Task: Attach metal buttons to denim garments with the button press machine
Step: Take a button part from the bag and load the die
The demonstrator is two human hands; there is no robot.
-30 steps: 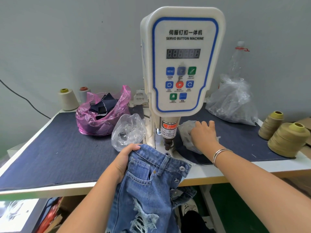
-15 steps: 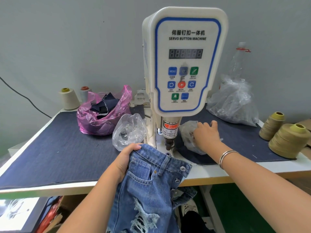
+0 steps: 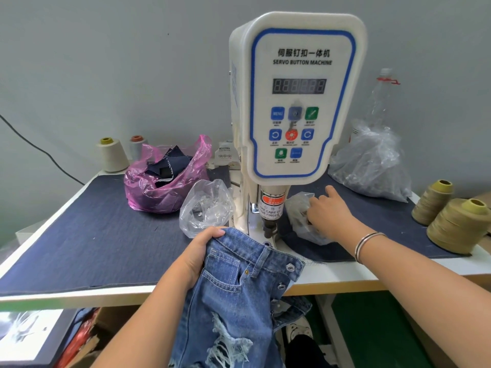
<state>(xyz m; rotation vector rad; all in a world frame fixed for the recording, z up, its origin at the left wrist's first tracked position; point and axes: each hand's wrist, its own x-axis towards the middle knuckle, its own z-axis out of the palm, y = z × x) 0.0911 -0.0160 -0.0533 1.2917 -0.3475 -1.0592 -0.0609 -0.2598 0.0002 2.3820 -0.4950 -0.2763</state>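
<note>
Clearly soft, floppy denim shorts (image 3: 239,293): my left hand (image 3: 198,257) grips the stiffer waistband; right hand (image 3: 325,212) fingers curled in the button bag (image 3: 300,221).

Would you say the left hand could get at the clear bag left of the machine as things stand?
Probably yes, but not freely. The clear bag lies just beyond the left hand with nothing between them, yet that hand grips the jeans by the waistband, so it would have to let go first.

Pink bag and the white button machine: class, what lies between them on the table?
A clear plastic bag with small metal parts, seen in the head view.
</note>
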